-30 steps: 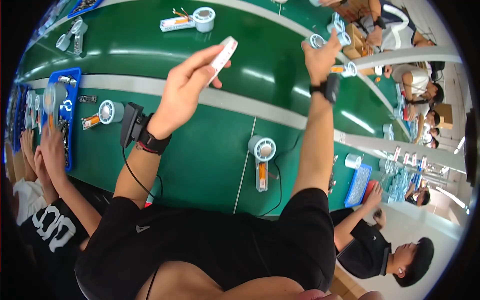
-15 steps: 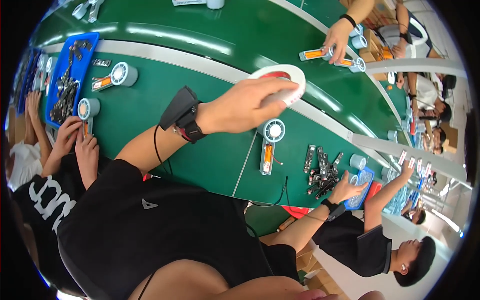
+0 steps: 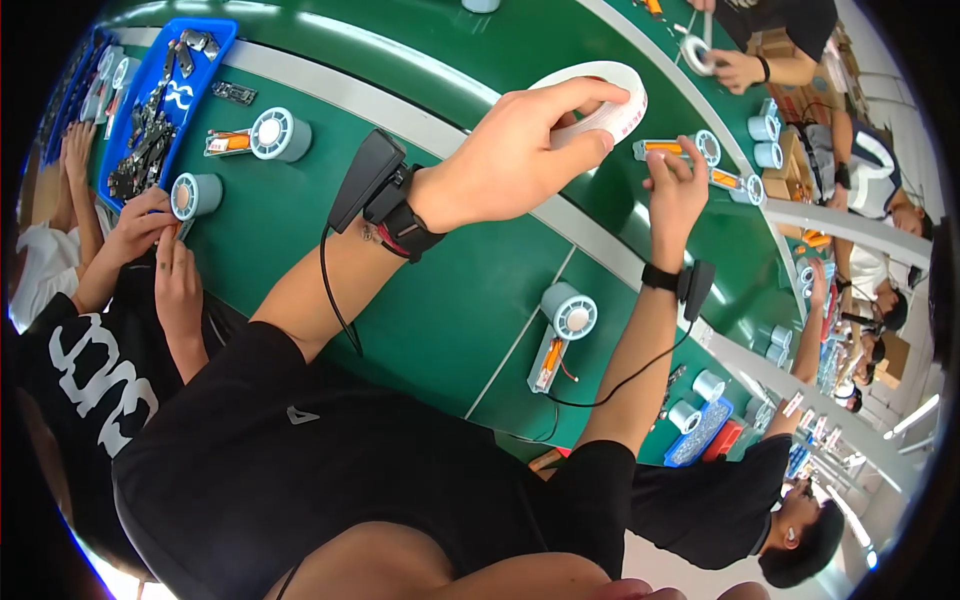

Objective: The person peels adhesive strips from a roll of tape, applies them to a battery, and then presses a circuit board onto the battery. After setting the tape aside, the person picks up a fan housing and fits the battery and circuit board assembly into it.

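Observation:
My left hand [image 3: 520,150] is closed around a white tape roll [image 3: 626,112], thumb and fingers gripping its ring over the green bench. My right hand [image 3: 677,195] is raised to the right of the roll, fingers bent but apart, with nothing visible in it. Behind its fingertips lies a small handheld fan [image 3: 706,148] with an orange battery in its open handle; whether they touch I cannot tell. On the bench between my arms rests another pale blue fan body [image 3: 571,312], its handle toward me, with an orange battery and a thin red wire.
Left, a blue tray [image 3: 222,50] holds dark parts; beside it are a circuit board [image 3: 235,92] and a fan [image 3: 282,134]. A co-worker's hands [image 3: 165,235] work on another fan. A grey rail [image 3: 440,148] crosses the bench. Right stands a blue bin [image 3: 700,432].
My right hand has risen from beside the dark parts at the right to near the tape roll. My left hand still holds the roll, slightly higher in view. The view has shifted.

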The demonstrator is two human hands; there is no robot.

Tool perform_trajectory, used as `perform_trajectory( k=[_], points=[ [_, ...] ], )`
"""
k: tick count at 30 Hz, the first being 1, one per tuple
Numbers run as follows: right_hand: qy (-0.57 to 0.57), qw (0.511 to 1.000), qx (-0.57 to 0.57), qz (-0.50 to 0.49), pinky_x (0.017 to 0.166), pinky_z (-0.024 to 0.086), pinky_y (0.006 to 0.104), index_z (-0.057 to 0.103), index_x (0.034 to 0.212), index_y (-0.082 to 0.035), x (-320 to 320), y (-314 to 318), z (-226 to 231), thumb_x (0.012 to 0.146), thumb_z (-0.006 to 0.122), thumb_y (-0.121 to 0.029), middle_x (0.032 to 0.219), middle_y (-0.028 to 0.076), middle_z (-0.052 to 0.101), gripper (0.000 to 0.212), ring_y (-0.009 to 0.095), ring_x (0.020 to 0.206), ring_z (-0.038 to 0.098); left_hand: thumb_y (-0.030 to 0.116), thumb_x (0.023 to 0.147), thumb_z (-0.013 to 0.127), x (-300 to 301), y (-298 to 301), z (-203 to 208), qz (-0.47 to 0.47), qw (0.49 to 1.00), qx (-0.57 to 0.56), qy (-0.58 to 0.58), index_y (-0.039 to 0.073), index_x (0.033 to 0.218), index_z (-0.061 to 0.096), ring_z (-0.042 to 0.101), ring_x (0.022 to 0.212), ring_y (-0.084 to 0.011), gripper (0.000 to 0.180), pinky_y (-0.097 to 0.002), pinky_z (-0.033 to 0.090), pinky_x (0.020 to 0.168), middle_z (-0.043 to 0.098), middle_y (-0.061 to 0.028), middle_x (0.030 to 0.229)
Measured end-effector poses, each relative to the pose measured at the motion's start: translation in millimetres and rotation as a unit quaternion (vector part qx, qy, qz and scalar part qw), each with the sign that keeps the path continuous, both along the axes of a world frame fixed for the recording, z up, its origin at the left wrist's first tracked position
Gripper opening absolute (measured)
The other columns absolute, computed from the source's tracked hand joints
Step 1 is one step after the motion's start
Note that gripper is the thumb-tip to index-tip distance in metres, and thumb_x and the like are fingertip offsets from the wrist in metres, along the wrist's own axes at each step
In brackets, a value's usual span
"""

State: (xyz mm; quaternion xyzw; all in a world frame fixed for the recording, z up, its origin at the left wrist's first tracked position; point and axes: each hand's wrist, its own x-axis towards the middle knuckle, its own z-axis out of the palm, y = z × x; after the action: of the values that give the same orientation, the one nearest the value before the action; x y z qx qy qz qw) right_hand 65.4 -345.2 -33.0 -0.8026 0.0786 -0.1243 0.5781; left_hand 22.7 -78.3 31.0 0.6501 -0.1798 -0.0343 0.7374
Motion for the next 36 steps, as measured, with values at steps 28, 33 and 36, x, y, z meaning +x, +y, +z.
perform_trajectory(
  k=[28, 33, 36],
  points=[
    [0.072, 0.888, -0.454, -0.014, 0.095, 0.049, 0.0433, 0.057, 0.134, -0.013, 60, 34, 14, 0.076, 0.084, -0.035, 0.131, 0.019, 0.049, 0.068, 0.038, 0.112, 0.06, 0.009, 0.095, 0.061, 12, 22, 5, 0.08, 0.995, -0.007, -0.056, 0.005, 0.133, 0.057, 0.053, 0.075, -0.0093, 0.039, -0.0263, 0.046, 0.064, 0.066, -0.007, 0.104],
    [0.106, 0.895, -0.432, -0.035, 0.095, 0.049, 0.043, 0.063, 0.126, -0.015, 67, 43, 4, 0.075, 0.083, -0.033, 0.13, 0.019, 0.047, 0.058, 0.038, 0.111, 0.059, 0.01, 0.096, 0.061, 15, 25, 1, 0.089, 0.995, -0.005, -0.051, 0.005, 0.133, 0.058, 0.054, 0.076, -0.0095, 0.037, -0.0262, 0.046, 0.064, 0.066, -0.0071, 0.104],
    [0.094, 0.897, -0.429, -0.05, 0.095, 0.049, 0.0426, 0.062, 0.125, -0.012, 71, 59, 3, 0.078, 0.081, -0.027, 0.131, 0.019, 0.046, 0.053, 0.038, 0.111, 0.059, 0.011, 0.096, 0.062, 16, 27, 1, 0.078, 0.996, -0.001, -0.043, 0.005, 0.132, 0.058, 0.054, 0.075, -0.0095, 0.037, -0.0263, 0.046, 0.065, 0.066, -0.0071, 0.103]
  ],
)
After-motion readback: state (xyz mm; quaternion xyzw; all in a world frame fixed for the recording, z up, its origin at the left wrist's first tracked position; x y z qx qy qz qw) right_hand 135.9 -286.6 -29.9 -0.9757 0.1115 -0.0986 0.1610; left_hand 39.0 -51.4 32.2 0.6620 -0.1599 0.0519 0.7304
